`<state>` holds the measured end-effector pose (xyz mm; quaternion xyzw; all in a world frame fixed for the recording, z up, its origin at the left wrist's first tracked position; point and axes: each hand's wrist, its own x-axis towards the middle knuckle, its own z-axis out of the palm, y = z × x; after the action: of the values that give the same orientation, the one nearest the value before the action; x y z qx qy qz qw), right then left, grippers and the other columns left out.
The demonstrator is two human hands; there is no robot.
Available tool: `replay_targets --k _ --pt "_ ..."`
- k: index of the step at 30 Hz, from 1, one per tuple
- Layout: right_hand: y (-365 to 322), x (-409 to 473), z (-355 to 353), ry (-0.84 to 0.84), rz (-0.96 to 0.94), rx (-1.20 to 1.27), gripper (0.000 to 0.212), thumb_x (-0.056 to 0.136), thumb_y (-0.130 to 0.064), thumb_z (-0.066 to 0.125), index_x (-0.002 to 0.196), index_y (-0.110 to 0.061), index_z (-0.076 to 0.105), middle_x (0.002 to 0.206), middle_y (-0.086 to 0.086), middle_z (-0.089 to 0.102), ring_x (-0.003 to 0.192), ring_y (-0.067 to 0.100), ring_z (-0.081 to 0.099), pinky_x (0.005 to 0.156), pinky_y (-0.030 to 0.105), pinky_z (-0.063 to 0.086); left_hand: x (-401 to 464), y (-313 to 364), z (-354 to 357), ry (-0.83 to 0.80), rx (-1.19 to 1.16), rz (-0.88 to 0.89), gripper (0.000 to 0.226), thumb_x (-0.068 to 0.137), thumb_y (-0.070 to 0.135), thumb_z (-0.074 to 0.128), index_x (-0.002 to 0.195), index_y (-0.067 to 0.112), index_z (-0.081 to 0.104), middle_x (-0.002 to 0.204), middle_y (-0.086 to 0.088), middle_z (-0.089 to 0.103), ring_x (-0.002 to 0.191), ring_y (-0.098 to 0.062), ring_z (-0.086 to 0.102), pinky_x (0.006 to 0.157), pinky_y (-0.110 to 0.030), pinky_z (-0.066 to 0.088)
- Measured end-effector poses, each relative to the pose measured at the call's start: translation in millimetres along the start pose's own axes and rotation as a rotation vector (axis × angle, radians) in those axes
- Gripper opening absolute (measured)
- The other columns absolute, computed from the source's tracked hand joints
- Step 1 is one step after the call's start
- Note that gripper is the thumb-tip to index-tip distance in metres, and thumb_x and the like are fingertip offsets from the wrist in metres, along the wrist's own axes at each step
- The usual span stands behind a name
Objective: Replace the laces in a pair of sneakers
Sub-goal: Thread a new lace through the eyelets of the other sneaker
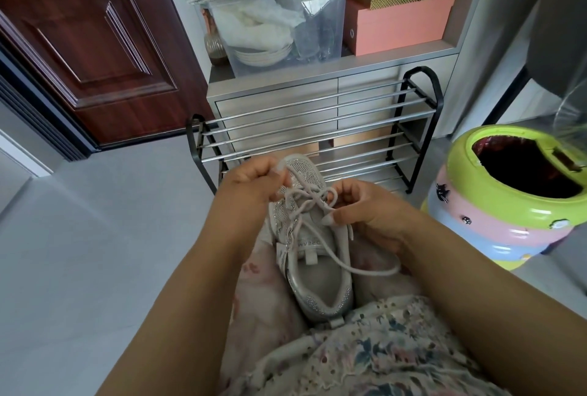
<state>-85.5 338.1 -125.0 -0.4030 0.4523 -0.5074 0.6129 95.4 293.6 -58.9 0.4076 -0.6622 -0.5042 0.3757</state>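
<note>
Resting on your lap, toe pointing away, the sneaker [313, 256] is lying between your two hands. Your left hand [251, 181] is pinching the lace [305, 205] up near the toe, fingers curled round it. Your right hand [359, 208] is gripping a lace loop beside the eyelets, while a loose end is trailing below that hand.
</note>
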Motion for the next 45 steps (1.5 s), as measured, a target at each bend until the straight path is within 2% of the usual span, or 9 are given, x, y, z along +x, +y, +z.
replay_targets --k 6,14,18,20,26,28,34,38,45 --pt "-3 -2 0 -0.014 0.056 -0.030 0.032 0.054 0.003 0.076 0.076 -0.012 0.058 0.070 0.004 0.060 0.062 0.015 0.057 0.059 0.023 0.048 -2 12 -5 -0.049 -0.455 -0.022 0.034 0.095 0.010 0.046 0.063 0.009 0.057 0.056 -0.004 0.041 0.049 -0.014 0.035 0.052 -0.025 0.042" --pt "-3 -1 1 0.084 0.085 -0.117 0.041 0.054 -0.008 0.085 0.083 -0.014 0.057 0.072 0.001 0.058 0.066 0.016 0.052 0.066 0.031 0.039 -2 22 -13 -0.039 -0.725 -0.093 0.019 0.084 0.025 0.047 0.071 0.012 0.050 0.054 0.002 0.037 0.046 -0.010 0.031 0.048 -0.022 0.037" --pt "-17 -8 10 0.289 -0.132 -0.262 0.026 0.075 -0.004 0.074 0.088 -0.014 0.055 0.070 -0.002 0.049 0.057 0.006 0.045 0.053 0.016 0.039 -1 35 -24 -0.049 -0.862 -0.017 0.018 0.085 0.029 0.046 0.075 0.015 0.050 0.054 0.005 0.036 0.047 -0.008 0.030 0.049 -0.022 0.036" --pt "-28 -14 20 0.285 -0.252 -0.332 0.016 0.078 -0.011 0.073 0.085 -0.014 0.060 0.069 -0.001 0.050 0.059 0.007 0.045 0.056 0.016 0.040 -1 40 -24 -0.075 -0.910 0.016 0.020 0.087 0.030 0.044 0.076 0.015 0.049 0.054 0.006 0.037 0.047 -0.007 0.030 0.050 -0.021 0.036" --pt "-37 -29 50 0.002 -0.347 -0.802 0.010 0.084 -0.037 0.066 0.086 -0.027 0.065 0.070 -0.004 0.053 0.059 0.010 0.047 0.057 0.023 0.041 -4 49 -14 -0.129 -0.982 0.049 0.020 0.089 0.030 0.042 0.078 0.014 0.049 0.055 0.005 0.036 0.048 -0.008 0.029 0.050 -0.021 0.035" --pt "-35 -29 49 -0.011 -0.399 -0.879 0.009 0.086 -0.036 0.064 0.078 -0.033 0.062 0.074 -0.005 0.054 0.066 0.010 0.050 0.061 0.020 0.040 -4 48 -15 -0.104 -0.998 0.052 0.020 0.089 0.030 0.043 0.078 0.015 0.049 0.054 0.006 0.036 0.047 -0.007 0.029 0.051 -0.021 0.035" --pt "-38 -31 49 0.002 -0.400 -0.863 0.022 0.092 -0.034 0.053 0.079 -0.020 0.063 0.071 -0.010 0.053 0.067 0.003 0.050 0.061 0.014 0.039 -5 40 -16 -0.030 -1.034 0.037 0.018 0.089 0.028 0.044 0.078 0.015 0.049 0.056 0.005 0.036 0.049 -0.008 0.032 0.054 -0.021 0.039" --pt "-39 -32 51 0.019 -0.373 -0.890 0.022 0.089 -0.043 0.052 0.082 -0.023 0.060 0.070 -0.006 0.056 0.063 0.008 0.050 0.058 0.021 0.041 -6 36 -15 0.022 -1.048 0.031 0.014 0.085 0.026 0.048 0.077 0.015 0.050 0.058 0.004 0.036 0.050 -0.009 0.033 0.057 -0.023 0.041" --pt "-38 -31 55 0.061 -0.432 -1.022 0.023 0.094 -0.033 0.051 0.085 -0.018 0.065 0.072 -0.007 0.058 0.072 0.010 0.052 0.061 0.022 0.039 -5 30 -16 0.079 -0.998 -0.005 0.010 0.082 0.022 0.052 0.079 0.012 0.054 0.063 0.001 0.043 0.055 -0.010 0.040 0.066 -0.025 0.043"
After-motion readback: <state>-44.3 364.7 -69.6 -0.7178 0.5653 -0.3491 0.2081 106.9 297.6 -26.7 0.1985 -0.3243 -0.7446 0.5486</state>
